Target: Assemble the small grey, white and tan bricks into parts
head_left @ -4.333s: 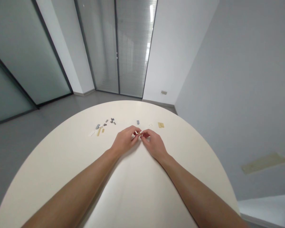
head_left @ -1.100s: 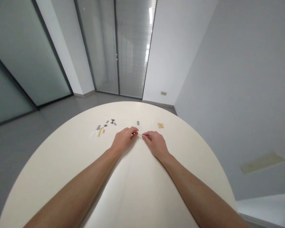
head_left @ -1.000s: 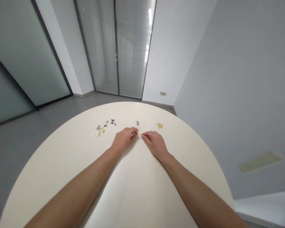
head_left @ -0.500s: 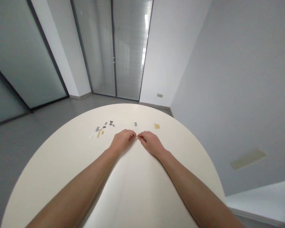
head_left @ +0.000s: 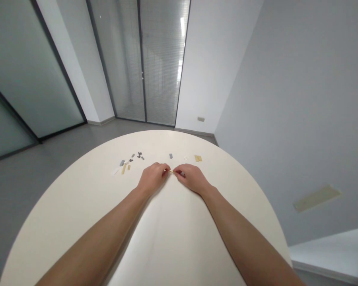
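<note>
My left hand [head_left: 154, 177] and my right hand [head_left: 190, 177] meet over the middle of the table, fingertips almost touching. Between them is a small pale yellow piece [head_left: 171, 171], pinched from both sides; the fingers hide most of it, and its exact kind is too small to make out. Just beyond the hands lies a small blue-grey piece [head_left: 171, 155]. Past my right hand are a flat tan piece [head_left: 198, 158] and tiny white bits [head_left: 185, 158].
On the round white table [head_left: 77, 214], left of my hands, several small pieces lie scattered: dark grey ones [head_left: 139, 153], a blue-grey one [head_left: 122, 163], a long tan one [head_left: 123, 169] and a white one [head_left: 116, 171]. Glass panels [head_left: 161, 63] and a grey wall [head_left: 301, 99] stand beyond the table.
The fingertips have drawn very slightly apart, and a little more of the pale yellow piece shows between them. The loose pieces lie as before; the view has shifted slightly.
</note>
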`<state>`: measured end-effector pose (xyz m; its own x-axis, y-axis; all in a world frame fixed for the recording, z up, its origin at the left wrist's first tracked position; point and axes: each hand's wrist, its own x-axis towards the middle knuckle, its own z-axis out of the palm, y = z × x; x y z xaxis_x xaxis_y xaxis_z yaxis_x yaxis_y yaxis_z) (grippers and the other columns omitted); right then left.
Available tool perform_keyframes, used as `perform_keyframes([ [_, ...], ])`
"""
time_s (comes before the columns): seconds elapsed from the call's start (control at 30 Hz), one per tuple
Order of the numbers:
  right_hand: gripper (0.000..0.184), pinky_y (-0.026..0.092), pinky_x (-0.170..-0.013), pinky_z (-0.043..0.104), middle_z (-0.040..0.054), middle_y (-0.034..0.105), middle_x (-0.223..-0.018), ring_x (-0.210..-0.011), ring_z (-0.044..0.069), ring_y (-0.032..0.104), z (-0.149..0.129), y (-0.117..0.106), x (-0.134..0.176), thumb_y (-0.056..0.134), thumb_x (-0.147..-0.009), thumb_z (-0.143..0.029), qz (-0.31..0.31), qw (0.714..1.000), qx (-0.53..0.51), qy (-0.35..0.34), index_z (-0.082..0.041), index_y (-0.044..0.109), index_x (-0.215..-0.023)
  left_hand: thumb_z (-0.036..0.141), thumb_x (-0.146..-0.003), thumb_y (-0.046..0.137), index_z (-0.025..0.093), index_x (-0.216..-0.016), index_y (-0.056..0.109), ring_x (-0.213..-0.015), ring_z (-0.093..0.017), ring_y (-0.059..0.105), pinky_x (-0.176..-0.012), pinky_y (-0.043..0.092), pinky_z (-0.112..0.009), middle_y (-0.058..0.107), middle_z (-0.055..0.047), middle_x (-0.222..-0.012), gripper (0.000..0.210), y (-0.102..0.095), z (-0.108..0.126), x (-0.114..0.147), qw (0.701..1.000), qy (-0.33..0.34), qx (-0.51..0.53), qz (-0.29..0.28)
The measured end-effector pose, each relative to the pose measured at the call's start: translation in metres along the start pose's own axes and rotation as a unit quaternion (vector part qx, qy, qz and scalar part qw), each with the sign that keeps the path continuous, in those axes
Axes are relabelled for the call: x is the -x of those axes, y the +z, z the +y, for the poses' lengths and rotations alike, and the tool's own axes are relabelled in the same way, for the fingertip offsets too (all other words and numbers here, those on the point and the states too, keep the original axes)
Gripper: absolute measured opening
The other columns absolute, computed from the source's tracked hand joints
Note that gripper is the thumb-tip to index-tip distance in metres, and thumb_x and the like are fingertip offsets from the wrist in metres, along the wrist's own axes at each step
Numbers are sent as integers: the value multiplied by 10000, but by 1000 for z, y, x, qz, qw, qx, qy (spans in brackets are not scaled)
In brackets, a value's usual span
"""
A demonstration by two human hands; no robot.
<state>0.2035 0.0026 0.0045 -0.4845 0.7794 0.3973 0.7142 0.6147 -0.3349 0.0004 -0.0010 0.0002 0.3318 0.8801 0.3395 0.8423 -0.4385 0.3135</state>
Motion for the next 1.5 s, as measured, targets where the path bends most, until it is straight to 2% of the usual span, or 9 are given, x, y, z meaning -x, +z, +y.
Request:
perform_keyframes([
  [0.1,204,474,-828,286,26,755,-995,-905,172,666,2,0,2,579,-898,-155,5,1000,-17,0,-237,729,-1009,197,-903,519,255,-1019,709,-962,-218,651,-802,496,-300,716,-52,-960,230,0,0,0,1000,-2,5,1],
  [0.2,218,490,-779,262,13,752,-965,-825,147,664,5,1,1,591,-873,-139,11,997,-69,21,-236,730,-1011,204,-907,512,254,-1016,707,-972,-229,652,-804,499,-312,715,-59,-972,229,0,0,0,1000,-4,-2,9],
  [0.33,182,500,-734,243,1,745,-901,-776,132,653,8,3,-2,609,-864,-161,12,989,-144,30,-225,734,-981,206,-911,507,254,-1001,703,-961,-236,656,-793,497,-322,711,-61,-958,222,1,-2,0,1000,-12,-11,9],
  [0.47,160,509,-730,245,6,749,-895,-778,134,654,6,2,-3,612,-873,-180,16,984,-175,32,-218,739,-964,221,-915,507,255,-1004,696,-949,-231,656,-802,497,-323,710,-55,-957,212,2,-3,0,1000,-13,8,13],
  [0.93,151,529,-747,263,18,764,-905,-768,142,672,8,3,-2,635,-874,-219,28,978,-204,37,-220,757,-963,240,-920,507,260,-1006,687,-955,-221,654,-787,494,-305,714,-42,-971,201,3,-3,0,1000,-16,16,10],
  [1.1,142,511,-780,271,17,759,-907,-823,152,675,10,1,-1,643,-872,-203,22,983,-179,28,-228,758,-951,231,-918,510,259,-1009,685,-942,-219,657,-788,492,-314,715,-38,-978,199,4,-5,0,1000,-14,15,12],
  [1.27,127,499,-737,249,9,747,-877,-771,134,659,11,-1,0,651,-871,-195,14,984,-178,27,-220,755,-939,216,-911,509,255,-990,689,-925,-211,660,-780,488,-309,723,-32,-978,201,4,-6,1,999,-13,25,15],
  [1.5,72,496,-766,252,9,746,-867,-786,142,667,11,-1,2,705,-866,-238,-16,987,-158,1,-228,756,-916,208,-902,502,252,-978,697,-955,-208,664,-801,486,-310,737,-17,-1011,214,4,-6,0,999,-12,37,8],
])
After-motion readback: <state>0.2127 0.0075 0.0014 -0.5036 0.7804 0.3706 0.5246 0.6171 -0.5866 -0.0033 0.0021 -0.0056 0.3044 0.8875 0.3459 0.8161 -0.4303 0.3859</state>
